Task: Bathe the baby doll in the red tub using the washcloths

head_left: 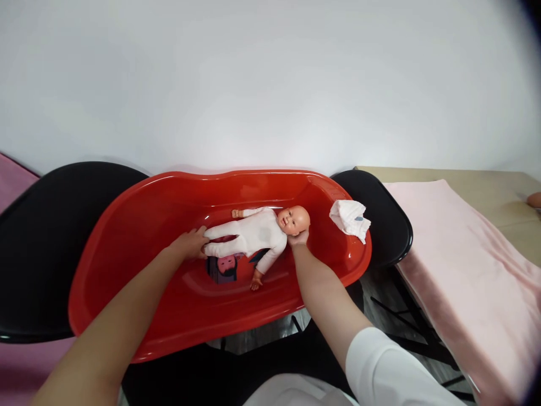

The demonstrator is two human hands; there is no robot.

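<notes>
A baby doll (258, 231) in a white long-sleeved suit lies on its back in a red baby bathtub (177, 338), its head to the right. My left hand (195, 242) is closed around the doll's feet. Under the back of its head and neck sits my right hand (299, 237), cupping it; most of those fingers are hidden by the head. The doll's near arm hangs down toward the tub floor, where a picture sticker (226, 268) shows partly beneath its legs. A crumpled white cloth (350, 219) drapes over the tub's right rim.
Black rounded seats or tabletops (63, 242) flank the tub on both sides. A pink blanket (469, 254) covers part of a beige bed or table (486, 183) on the right. Behind the tub stands a pale wall (262, 84). Part of another person's hand shows at the far right edge.
</notes>
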